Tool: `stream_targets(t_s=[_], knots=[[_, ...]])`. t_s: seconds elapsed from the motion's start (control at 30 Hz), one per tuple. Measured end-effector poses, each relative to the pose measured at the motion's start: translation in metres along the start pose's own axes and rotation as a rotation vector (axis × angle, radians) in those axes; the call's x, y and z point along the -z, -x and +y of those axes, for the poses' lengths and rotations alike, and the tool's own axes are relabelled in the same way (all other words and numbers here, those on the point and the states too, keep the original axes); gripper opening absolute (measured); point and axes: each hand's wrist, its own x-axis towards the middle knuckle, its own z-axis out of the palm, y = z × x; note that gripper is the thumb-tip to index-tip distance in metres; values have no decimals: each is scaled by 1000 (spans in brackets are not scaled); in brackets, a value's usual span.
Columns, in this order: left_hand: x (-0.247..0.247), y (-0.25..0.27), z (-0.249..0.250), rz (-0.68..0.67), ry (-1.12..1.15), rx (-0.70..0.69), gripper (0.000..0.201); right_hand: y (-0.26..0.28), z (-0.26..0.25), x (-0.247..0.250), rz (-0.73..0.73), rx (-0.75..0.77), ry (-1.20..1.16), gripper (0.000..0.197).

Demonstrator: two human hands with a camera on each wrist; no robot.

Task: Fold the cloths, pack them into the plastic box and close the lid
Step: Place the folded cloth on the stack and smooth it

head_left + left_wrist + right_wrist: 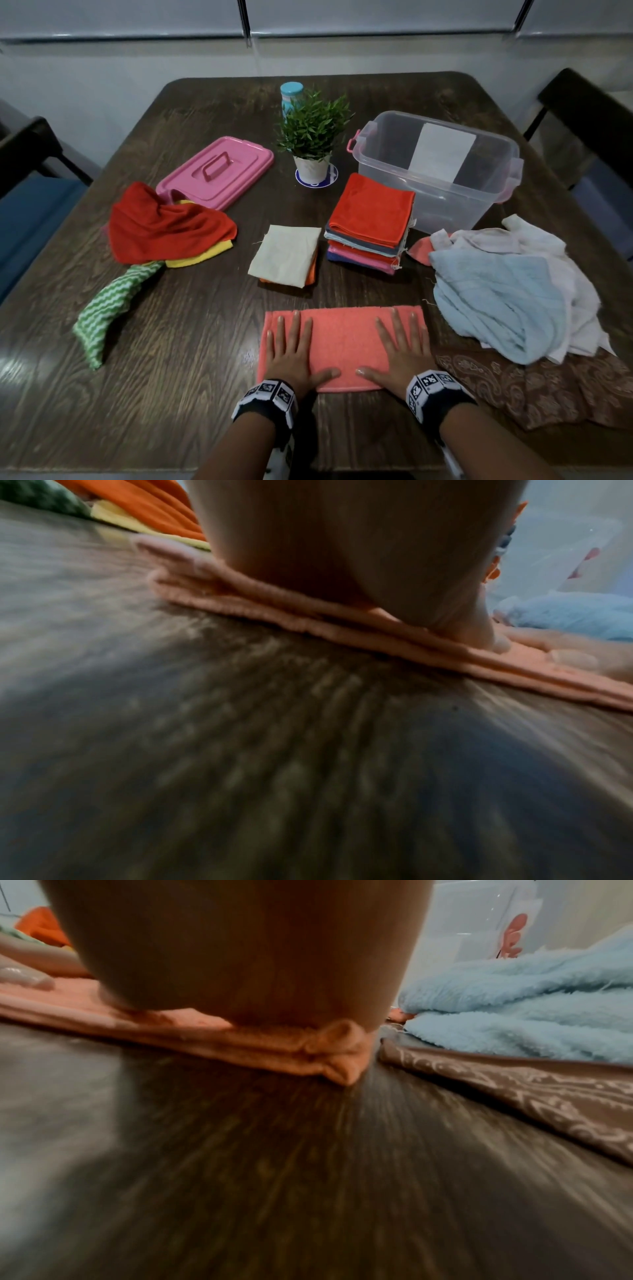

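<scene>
Both hands, left (294, 349) and right (400, 347), press flat with fingers spread on the half-folded coral cloth (344, 346), lying well in front of the still-empty plastic box (442, 198); another fold likely comes next.

Bare forearms, a band on each wrist

The left hand (297, 356) and right hand (400, 353) are bare, with no sleeves in view. Each wrist wears a black band (265, 399) faced with white square tiles printed in black-and-white block patterns; the right band (433, 387) shows several such tiles side by side.
</scene>
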Motion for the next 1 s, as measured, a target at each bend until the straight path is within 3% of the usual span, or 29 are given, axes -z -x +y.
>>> stream_targets(t_s=[0.2, 0.27, 0.3, 0.33, 0.4, 0.47, 0.67, 0.87, 0.93, 1.0], knots=[[8, 0, -3, -12, 34, 101, 145, 3, 11, 1, 7, 6, 11, 127], [10, 1, -2, -20, 43, 105, 147, -2, 19, -6, -64, -87, -34, 126], [11, 1, -2, -27, 42, 100, 147, -15, 26, -21, -6, -105, -70, 122], [11, 1, -3, -34, 38, 90, 147, -21, 30, -28, 64, -90, -79, 120], [13, 0, -7, -40, 31, 61, 147, -13, 25, -17, -10, -73, -37, 126], [14, -1, -14, -31, 44, 37, 142, 2, 13, 4, 0, -24, 31, 132], [8, 14, -46, 43, 52, 113, 118, 9, 10, 8, -35, 26, 25, 120], [10, 11, -53, 45, 61, 153, 117, 6, 12, 8, -39, 33, 23, 122], [13, 12, -53, 118, 139, 216, 107, 8, 11, 12, -21, 34, 17, 122], [18, 15, -54, 280, 212, 316, 87, 9, 9, 14, 39, 32, 5, 122]])
